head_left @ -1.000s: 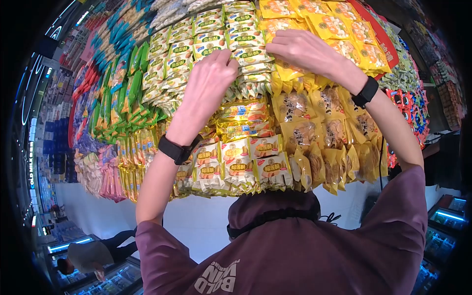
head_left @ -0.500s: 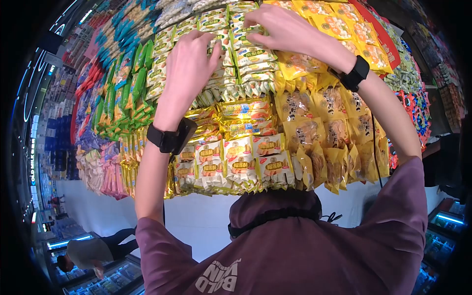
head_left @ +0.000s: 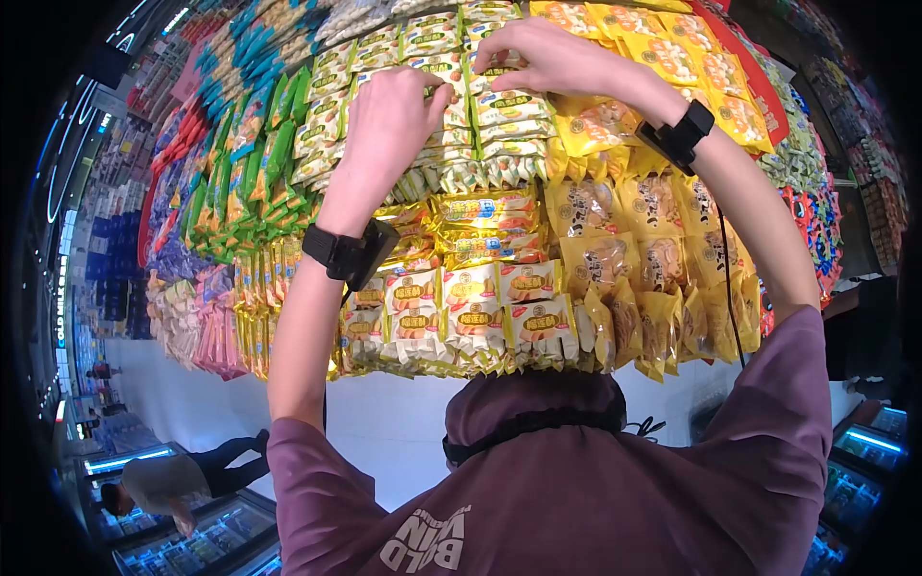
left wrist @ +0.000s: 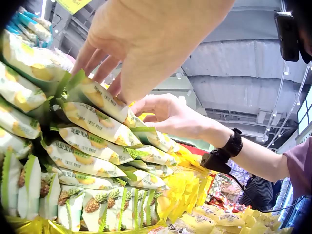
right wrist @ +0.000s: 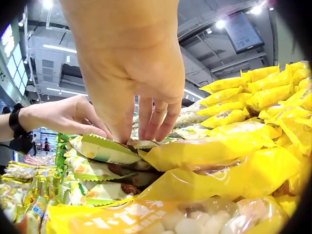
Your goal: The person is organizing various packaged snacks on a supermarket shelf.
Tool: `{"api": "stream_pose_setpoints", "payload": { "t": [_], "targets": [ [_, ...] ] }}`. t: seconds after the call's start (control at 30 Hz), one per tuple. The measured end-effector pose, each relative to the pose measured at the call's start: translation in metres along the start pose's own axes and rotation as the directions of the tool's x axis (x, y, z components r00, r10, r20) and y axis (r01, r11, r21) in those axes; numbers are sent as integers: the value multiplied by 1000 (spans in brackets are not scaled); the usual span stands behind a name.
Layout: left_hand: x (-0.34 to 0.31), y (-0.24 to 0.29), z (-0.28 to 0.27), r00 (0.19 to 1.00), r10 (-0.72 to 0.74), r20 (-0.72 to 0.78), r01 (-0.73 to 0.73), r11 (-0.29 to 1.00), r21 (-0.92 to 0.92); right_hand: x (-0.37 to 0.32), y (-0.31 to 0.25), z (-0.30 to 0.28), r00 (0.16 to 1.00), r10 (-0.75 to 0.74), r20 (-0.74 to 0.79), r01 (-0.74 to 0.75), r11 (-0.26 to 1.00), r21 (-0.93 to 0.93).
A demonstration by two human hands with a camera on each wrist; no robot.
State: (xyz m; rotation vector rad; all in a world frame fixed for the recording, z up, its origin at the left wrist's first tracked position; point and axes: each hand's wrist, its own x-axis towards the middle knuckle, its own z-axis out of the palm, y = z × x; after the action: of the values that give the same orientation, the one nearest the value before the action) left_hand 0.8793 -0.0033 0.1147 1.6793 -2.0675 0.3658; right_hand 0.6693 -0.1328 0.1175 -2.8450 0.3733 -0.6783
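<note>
White-and-green pineapple cake packets (head_left: 331,101) lie stacked in rows on a heaped display. My left hand (head_left: 389,125) is over one row, its fingers reaching behind a top packet (left wrist: 100,97) and its thumb at the near side, pinching it. To the right, my right hand (head_left: 562,58) grips another top packet (right wrist: 141,144) in the neighbouring row. Its thumb and fingers come down on opposite sides, with the fingertips partly hidden among the packets. The two hands are close together, thumbs facing each other.
Yellow snack bags (head_left: 687,48) are piled right of the right hand. Nearer the body are gold-wrapped packets (head_left: 485,211), white-and-yellow packets (head_left: 471,293) and clear-fronted yellow bags (head_left: 595,259). Green packets (head_left: 279,125) stand to the left. Another person (head_left: 168,485) is at far left.
Both hands have moved apart from nearly meeting over the rows. The fingers spread half a second ago, and the left thumb has since come in closer to its fingers.
</note>
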Motion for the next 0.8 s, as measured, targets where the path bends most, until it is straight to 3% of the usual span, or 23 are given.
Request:
{"api": "stream_pose_setpoints", "payload": {
  "t": [0.1, 0.2, 0.3, 0.53, 0.67, 0.73, 0.8],
  "targets": [
    [-2, 4, -4, 1000, -18, -5, 18, 1000, -3, 1, -5, -1, 999, 38, 26, -38, 999, -2],
    [-8, 3, -7, 993, 27, -114, -31, 999, -41, -2, -17, -5, 980, -125, -153, 103, 984, -148],
    [-28, 11, -22, 986, 73, -152, -88, 992, -93, -13, -49, -23, 999, -19, -45, 14, 993, -115],
    [-51, 3, -18, 992, 46, -113, -60, 991, -123, -31, -59, -11, 998, -17, 64, 26, 988, -154],
    [-56, 7, -23, 987, 49, -154, -64, 994, -94, -29, -63, -9, 997, 13, 80, 2, 982, -191],
    [-64, 8, -31, 969, 89, -231, -107, 992, -67, -32, -66, -6, 1000, -25, -10, 23, 983, -180],
    [-86, 12, -43, 974, 14, -227, -36, 995, -94, -35, -73, -6, 997, -55, -54, 45, 983, -176]
  ]
}}
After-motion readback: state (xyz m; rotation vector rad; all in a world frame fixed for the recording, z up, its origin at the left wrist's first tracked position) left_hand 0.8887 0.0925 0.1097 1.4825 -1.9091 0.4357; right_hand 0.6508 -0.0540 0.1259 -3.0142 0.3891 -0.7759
